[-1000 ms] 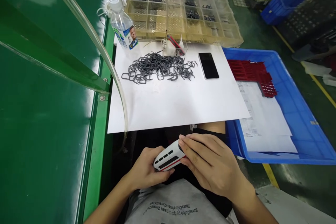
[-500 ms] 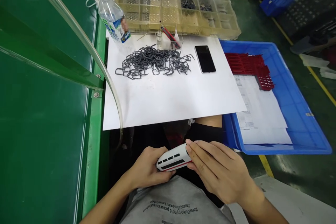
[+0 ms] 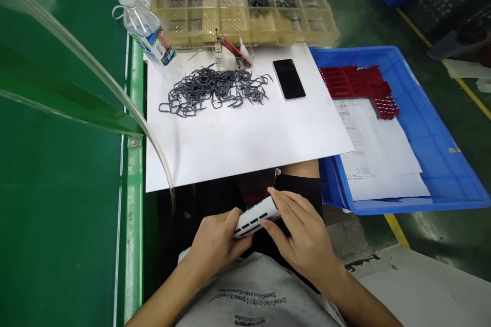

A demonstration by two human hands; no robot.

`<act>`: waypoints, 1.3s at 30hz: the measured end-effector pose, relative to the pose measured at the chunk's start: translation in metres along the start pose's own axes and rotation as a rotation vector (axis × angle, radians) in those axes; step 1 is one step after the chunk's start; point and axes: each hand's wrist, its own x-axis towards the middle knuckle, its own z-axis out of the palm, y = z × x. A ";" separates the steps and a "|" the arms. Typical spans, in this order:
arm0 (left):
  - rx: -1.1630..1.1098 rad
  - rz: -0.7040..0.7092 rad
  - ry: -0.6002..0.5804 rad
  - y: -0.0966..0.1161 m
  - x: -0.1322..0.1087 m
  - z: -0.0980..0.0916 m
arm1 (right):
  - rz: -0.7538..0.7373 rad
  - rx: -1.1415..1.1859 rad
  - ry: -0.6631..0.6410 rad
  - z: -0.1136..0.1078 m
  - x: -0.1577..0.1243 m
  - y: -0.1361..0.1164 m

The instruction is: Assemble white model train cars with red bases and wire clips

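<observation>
A white model train car (image 3: 255, 218) with a row of dark windows is held between both hands above my lap. My left hand (image 3: 217, 235) is closed round its left end. At the other end, the fingers of my right hand (image 3: 303, 232) cover the tip, and the thumb presses on the windowed side. Beyond the hands, on a white board (image 3: 245, 143), lies a tangled heap of dark grey bent clip-like pieces (image 3: 215, 87). A phone (image 3: 289, 79) with a dark screen rests to the right of the heap.
A clear plastic bottle (image 3: 143, 28) leans at the back left, near a hose (image 3: 115, 84). Behind the board is a compartment tray (image 3: 249, 36) with dark pieces. A red-handled tool (image 3: 235, 51) stands before it. At right, a blue bin (image 3: 441, 163) holds papers and red parts (image 3: 360, 87).
The train car has rolled in my hands, so its red stripe no longer shows. My right thumb has come onto its side. The whole view has shifted slightly.
</observation>
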 end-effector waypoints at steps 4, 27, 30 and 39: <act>0.073 0.044 0.022 0.009 -0.001 0.007 | -0.104 -0.090 -0.001 -0.002 -0.007 0.002; -0.041 -0.276 -0.317 0.049 -0.022 -0.089 | 0.537 0.772 0.300 -0.009 -0.040 0.065; -0.202 -0.311 -0.057 0.032 -0.056 -0.098 | 0.688 0.959 0.526 -0.011 -0.045 0.083; -0.450 -0.342 0.315 0.046 -0.063 -0.027 | 0.779 0.993 0.556 -0.001 -0.054 0.078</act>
